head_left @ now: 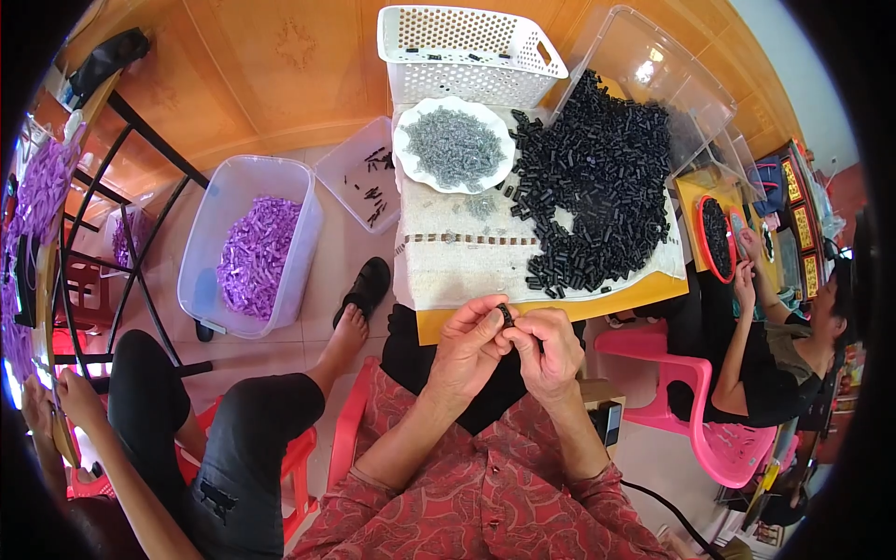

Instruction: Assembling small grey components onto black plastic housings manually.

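Note:
My left hand (469,346) pinches a small black tube-shaped piece (505,315) between thumb and fingers, just over the table's front edge. My right hand (547,351) meets it there, thumb and forefinger closed against the piece; whether those fingertips hold another small part is too small to tell. Beyond my hands spreads a large heap of short black tube-shaped pieces (597,177) on a cream cloth (467,275). Left of the heap, a white scalloped plate (403,140) holds many small translucent grey pieces (455,147). A few of these lie loose on the cloth.
A white perforated basket (448,79) and a clear plastic bin (653,56) stand at the back. On the floor to the left are a tub (201,247) of purple pieces and a shallow tray (350,182). People sit on both sides; a pink chair (695,392) is at right.

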A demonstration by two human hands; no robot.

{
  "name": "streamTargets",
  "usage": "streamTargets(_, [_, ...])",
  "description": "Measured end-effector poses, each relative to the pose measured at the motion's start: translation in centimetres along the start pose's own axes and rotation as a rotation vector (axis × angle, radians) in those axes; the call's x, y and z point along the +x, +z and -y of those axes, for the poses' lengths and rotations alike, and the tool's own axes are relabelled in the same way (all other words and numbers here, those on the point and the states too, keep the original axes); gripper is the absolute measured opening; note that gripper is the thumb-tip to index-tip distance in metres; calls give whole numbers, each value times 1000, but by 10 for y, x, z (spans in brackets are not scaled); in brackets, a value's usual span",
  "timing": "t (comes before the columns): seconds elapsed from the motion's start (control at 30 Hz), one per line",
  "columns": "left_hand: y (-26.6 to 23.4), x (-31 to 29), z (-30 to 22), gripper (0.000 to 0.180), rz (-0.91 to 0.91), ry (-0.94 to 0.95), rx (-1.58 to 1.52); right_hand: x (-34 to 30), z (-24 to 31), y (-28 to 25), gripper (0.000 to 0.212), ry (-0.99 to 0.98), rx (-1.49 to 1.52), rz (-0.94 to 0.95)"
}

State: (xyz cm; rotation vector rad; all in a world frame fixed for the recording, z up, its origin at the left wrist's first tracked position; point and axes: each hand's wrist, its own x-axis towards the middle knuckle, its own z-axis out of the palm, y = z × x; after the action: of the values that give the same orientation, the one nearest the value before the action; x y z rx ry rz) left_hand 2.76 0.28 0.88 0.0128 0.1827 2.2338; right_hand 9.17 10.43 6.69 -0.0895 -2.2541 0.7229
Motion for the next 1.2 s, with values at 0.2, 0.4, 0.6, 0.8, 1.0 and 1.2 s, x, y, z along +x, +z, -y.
streamTargets(0.2, [4,0,0,23,-37,38,72,0,5,2,19,3,3,2])
streamTargets(0.4, [5,-1,1,23,-64,38,134,-1,9,0,19,12,-26,35])
streamTargets(0.6, [6,-1,1,23,-79,35,164,-2,7,2,20,11,-33,22])
streamTargets(0.8, [5,-1,0,23,-72,19,143,-3,0,1,24,-21,-77,30])
streamTargets(1.0, [3,0,-3,26,-91,-55,82,10,-3,-1,36,-36,24,107])
streamTargets(1.2, [1,0,-1,32,-30,-17,30,5,-6,-1,35,19,94,171])
